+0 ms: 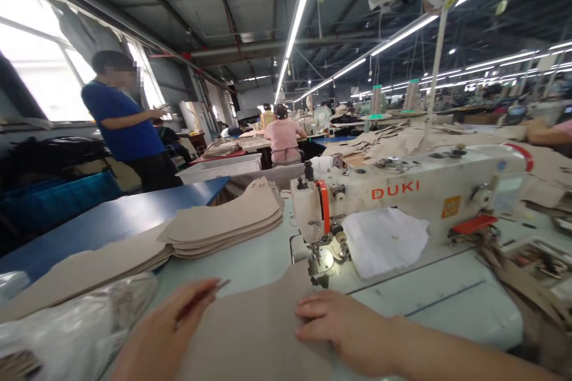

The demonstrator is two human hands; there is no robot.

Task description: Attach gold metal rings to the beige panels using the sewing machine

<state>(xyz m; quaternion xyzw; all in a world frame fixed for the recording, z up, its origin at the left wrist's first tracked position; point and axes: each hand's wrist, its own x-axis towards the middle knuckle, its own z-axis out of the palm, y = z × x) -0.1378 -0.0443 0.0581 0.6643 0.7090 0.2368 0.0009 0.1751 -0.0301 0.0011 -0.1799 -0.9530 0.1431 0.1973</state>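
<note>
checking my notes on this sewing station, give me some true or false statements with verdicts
1. A layered stack of flat beige fabric-like pieces lies left of the white metal sewing machine. True.
2. The machine's large "DUKI" lettering is green. False: it is orange-red.
3. The bare right hand touches a flat beige fabric-like piece. True.
4. The bare left hand is on the machine. False: it is by that piece's left edge.
5. A crumpled white cloth covers part of the machine's front. True.
</note>
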